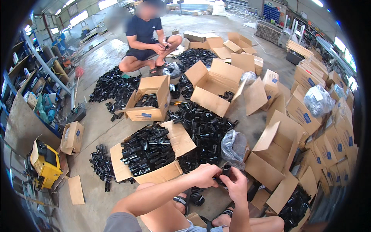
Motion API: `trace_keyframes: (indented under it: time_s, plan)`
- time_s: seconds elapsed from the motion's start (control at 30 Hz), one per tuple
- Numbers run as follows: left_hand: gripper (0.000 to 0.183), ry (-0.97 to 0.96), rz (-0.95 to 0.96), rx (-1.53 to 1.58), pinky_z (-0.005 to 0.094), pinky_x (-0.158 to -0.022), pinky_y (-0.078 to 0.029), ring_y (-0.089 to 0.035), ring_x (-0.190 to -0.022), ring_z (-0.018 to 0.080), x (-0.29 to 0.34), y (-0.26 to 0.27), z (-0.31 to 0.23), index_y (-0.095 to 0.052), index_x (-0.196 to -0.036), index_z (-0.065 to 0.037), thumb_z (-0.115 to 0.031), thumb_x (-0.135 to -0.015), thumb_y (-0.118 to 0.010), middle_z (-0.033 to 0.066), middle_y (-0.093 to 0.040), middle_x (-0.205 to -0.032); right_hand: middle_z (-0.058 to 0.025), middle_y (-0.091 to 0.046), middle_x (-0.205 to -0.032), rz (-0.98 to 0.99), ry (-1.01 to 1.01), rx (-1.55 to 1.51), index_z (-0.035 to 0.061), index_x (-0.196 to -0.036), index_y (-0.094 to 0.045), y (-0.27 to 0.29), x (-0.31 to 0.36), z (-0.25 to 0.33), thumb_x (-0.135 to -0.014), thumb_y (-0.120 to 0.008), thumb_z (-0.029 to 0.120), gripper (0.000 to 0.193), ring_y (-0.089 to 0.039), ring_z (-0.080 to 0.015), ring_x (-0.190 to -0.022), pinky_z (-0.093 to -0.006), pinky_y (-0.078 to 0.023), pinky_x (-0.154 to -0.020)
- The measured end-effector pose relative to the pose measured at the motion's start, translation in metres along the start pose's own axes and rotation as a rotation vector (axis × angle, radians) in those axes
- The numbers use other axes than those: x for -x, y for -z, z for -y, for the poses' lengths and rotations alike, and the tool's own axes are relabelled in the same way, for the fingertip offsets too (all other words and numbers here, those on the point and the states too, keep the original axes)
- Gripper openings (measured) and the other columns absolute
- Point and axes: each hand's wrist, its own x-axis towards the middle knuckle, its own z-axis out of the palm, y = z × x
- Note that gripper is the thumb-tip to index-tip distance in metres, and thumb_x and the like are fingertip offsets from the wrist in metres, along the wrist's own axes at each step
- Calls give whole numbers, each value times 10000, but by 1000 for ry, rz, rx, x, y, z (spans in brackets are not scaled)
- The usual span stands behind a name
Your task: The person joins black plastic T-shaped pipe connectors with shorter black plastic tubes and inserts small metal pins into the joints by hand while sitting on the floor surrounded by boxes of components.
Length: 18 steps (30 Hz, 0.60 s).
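Floor: bare concrete (94, 133), across the middle of the scene, bearing cartons and loose stock.

Carton stack (326, 147): brown cardboard, blue labels, along the right side.

Loose pile (206, 135): short black tubular pieces, heaped at centre, axes lying every way.

Co-worker (143, 36): one person in dark clothing, seated low at the far left of centre, a small dark piece between the hands.

Open carton (262, 170): flaps spread, near right, just beyond the person's right hand.

Filled carton (156, 174): near, left of centre, flaps folded out, heaped with black tubes, many lying roughly left to right.

Yellow case (49, 170): yellow and black, near the left edge.

Clear plastic bag (232, 146): crumpled, farther off than the hands, touching the loose pile's right side.

Left hand (205, 176): reaching in from the left, fingers bent and grasping the black piece from its left side.

Right hand (236, 182): raised from the near side, fingers curled round the same piece from the right.

Black piece (225, 170): single, small, held between both hands above the floor; one dark end shows on the far side, pointing away from the person. Fingers cover the rest; its long axis cannot be told.
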Motion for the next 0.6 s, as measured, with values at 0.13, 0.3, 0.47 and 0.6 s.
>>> trace_keyframes:
  time_s: [0.13,0.3,0.47,0.6]
  plan:
    - [354,17,86,-202,466,-846,-551,-706,-980,378,5,0,-1,-736,-1088,-57,-182,-764,-808,185,-744,-976,-63,-744,-968,103,-70,19,-30,-1199,-673,3,1,-4,-841,-836,95,413,-676,-99,-866,-273,-552,-767]
    - [434,-16,63,-233,448,-857,-560,-707,-1000,362,0,1,0,-713,-1185,-74,-148,-766,-796,179,-742,-1032,-47,-732,-968,-4,-94,-142,-20,-1164,-683,8,8,-20,-860,-819,65,344,-669,-84,-864,-252,-545,-764]
    - [532,24,-294,707,300,-823,-540,-648,-924,105,-5,4,15,-606,-1327,-33,-158,-862,-832,48,-712,-1015,-22,-722,-979,-216,-72,-550,21,-1140,-689,2,4,-3,-935,-755,118,236,-680,-79,-827,-248,-569,-742]
    - [494,-75,-497,890,211,-762,-497,-607,-825,54,-11,-5,-11,-597,-1358,-58,-58,-899,-778,-3,-694,-950,-25,-732,-1002,-320,-64,-811,59,-1134,-686,-10,-3,1,-963,-730,163,206,-699,-97,-805,-242,-577,-699]
